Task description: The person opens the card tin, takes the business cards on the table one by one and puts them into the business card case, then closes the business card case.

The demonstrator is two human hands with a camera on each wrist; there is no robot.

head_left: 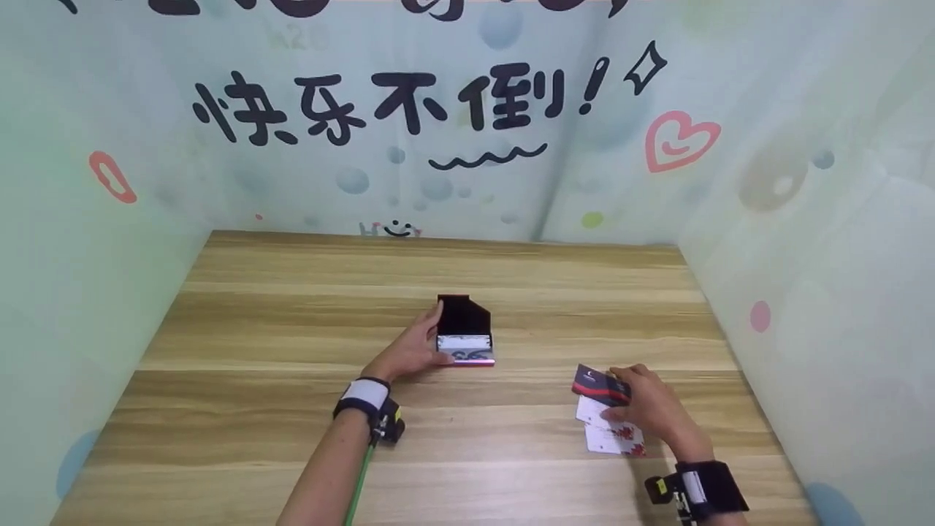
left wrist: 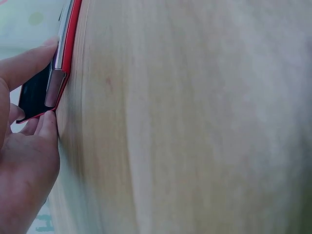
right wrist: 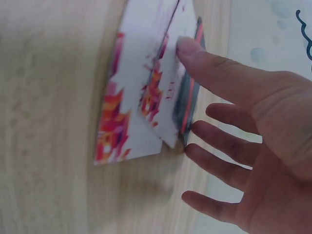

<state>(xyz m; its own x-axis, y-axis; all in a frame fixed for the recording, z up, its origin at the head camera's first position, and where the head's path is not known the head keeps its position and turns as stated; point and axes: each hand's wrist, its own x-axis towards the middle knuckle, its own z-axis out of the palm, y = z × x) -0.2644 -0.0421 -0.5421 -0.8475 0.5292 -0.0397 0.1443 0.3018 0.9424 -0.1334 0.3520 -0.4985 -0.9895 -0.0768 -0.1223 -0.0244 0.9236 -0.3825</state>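
In the head view my left hand [head_left: 413,351] holds an unfolded card case [head_left: 464,315], black inside with a red edge and a metal strip. The left wrist view shows its thumb on the case's metal part [left wrist: 62,53] and fingers at the lower edge of the black flap [left wrist: 34,95]. To the right, my right hand [head_left: 654,405] is over a fan of cards. A dark card [head_left: 593,383] with a red stripe lies at the top, two white cards [head_left: 606,440] with red-orange print below. Its thumb touches a white card [right wrist: 168,105]; the fingers extend beside the dark card's edge.
The cards and case are on a wood-grain table [head_left: 307,292]. A printed cloth backdrop [head_left: 292,190] with dark lettering stands behind it and along both sides. Each wrist wears a strapped camera, and a green cable [head_left: 359,486] runs along the left forearm.
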